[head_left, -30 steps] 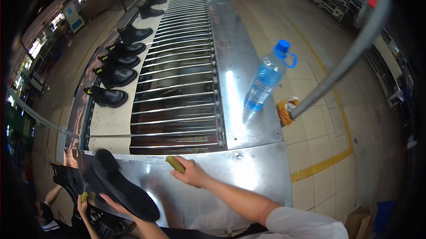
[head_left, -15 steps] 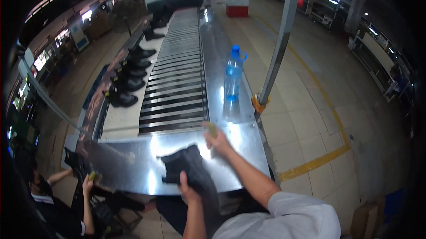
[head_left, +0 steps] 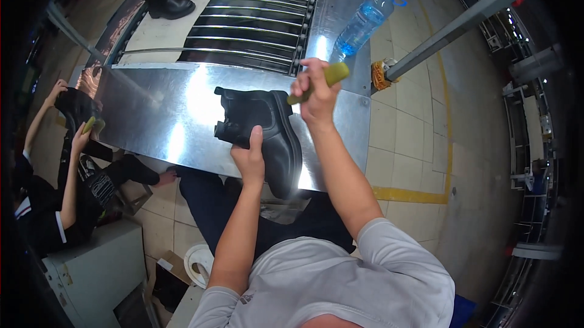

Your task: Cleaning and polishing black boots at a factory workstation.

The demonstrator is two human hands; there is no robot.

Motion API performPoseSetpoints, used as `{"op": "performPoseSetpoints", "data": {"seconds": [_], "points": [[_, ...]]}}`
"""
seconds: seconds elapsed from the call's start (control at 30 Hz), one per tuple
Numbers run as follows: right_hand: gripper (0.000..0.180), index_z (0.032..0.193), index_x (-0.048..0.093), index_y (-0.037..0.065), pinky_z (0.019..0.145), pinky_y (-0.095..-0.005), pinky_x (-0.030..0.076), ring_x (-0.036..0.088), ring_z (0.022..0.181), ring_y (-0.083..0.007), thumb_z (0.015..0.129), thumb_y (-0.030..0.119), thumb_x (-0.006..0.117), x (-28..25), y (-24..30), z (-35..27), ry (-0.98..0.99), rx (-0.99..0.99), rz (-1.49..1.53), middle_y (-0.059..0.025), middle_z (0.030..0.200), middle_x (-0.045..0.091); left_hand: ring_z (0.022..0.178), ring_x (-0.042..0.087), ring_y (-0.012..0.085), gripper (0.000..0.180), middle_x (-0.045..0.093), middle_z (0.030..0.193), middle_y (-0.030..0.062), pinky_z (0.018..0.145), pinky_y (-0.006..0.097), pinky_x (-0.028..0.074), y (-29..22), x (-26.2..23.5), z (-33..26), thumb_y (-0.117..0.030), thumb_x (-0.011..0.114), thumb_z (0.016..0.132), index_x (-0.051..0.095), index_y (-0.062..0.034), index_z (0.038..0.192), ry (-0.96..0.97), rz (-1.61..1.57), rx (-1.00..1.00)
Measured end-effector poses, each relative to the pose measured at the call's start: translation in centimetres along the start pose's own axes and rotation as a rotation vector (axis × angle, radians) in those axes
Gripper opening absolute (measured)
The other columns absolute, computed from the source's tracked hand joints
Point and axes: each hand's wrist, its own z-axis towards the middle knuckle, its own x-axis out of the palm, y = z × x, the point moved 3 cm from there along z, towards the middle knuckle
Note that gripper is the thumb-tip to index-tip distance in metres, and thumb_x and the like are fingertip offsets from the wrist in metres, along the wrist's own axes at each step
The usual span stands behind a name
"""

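Black ankle boot (head_left: 267,136) is steadied on the steel counter (head_left: 158,109) near its front edge, left hand (head_left: 249,156) fingers clamped on its side. Olive rubbing block (head_left: 320,81) is gripped in the raised right hand (head_left: 315,94). Cleaning step judged underway; block must be lowered onto the leather.

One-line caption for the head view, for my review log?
Left hand steadies a black ankle boot on the steel table; right hand grips a yellow-green block above it.

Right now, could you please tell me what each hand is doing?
Left hand: closed on the black leather ankle boot.
Right hand: closed around the olive-green stick-shaped tool.
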Motion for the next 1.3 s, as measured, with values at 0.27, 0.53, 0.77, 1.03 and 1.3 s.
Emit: {"op": "performPoseSetpoints", "data": {"seconds": [0.27, 0.53, 0.77, 1.03, 1.3], "points": [[0.035, 0.080, 0.058, 0.005, 0.048, -0.0280, 0.041, 0.046, 0.046, -0.0121, 0.096, 0.033, 0.073, 1.5, -3.4, 2.5, -0.004, 0.108, 0.101, -0.0005, 0.056, 0.045, 0.090, 0.069, 0.0196, 0.033, 0.074, 0.100, 0.0120, 0.082, 0.034, 0.052, -0.8, -0.4, -0.7, -0.023, 0.074, 0.094, 0.070, 0.0077, 0.105, -0.021, 0.070, 0.002], [0.037, 0.077, 0.055, 0.007, 0.056, -0.0307, 0.037, 0.043, 0.052, -0.0141, 0.100, 0.034, 0.065, 1.0, -5.6, 3.5, 0.307, 0.127, 0.003, -0.0014, 0.058, 0.042, 0.085, 0.070, 0.0195, 0.031, 0.075, 0.094, 0.0115, 0.079, 0.034, 0.053, -0.6, 0.0, -0.6, -0.022, 0.075, 0.092, 0.071, 0.0069, 0.102, -0.045, 0.035, 0.019], [0.029, 0.080, 0.054, 0.006, 0.059, -0.0332, 0.035, 0.042, 0.057, -0.0161, 0.101, 0.025, 0.061, 0.7, -4.1, 1.4, 0.430, -0.027, 0.005, -0.0014, 0.062, 0.040, 0.080, 0.074, 0.0250, 0.028, 0.077, 0.089, 0.0144, 0.073, 0.036, 0.055, -0.8, -0.2, -0.1, -0.022, 0.076, 0.090, 0.073, 0.0044, 0.098, -0.058, 0.073, 0.053], [0.030, 0.083, 0.055, 0.009, 0.055, -0.0321, 0.035, 0.039, 0.053, -0.0137, 0.105, 0.028, 0.057, 1.1, -2.2, -0.3, 0.403, 0.022, -0.071, -0.0002, 0.061, 0.039, 0.081, 0.074, 0.0271, 0.028, 0.077, 0.089, 0.0144, 0.074, 0.036, 0.055, -0.6, -0.6, 0.0, -0.024, 0.075, 0.090, 0.074, 0.0025, 0.098, -0.040, 0.077, 0.063], [0.019, 0.097, 0.055, 0.008, 0.040, -0.0254, 0.033, 0.038, 0.043, -0.0079, 0.096, 0.017, 0.071, 3.4, -4.1, 3.5, -0.065, 0.152, -0.294, 0.0028, 0.060, 0.040, 0.080, 0.074, 0.0274, 0.027, 0.076, 0.087, 0.0139, 0.073, 0.036, 0.055, -0.9, -0.3, -0.1, -0.024, 0.075, 0.090, 0.073, 0.0019, 0.097, -0.023, 0.101, 0.113]]}}
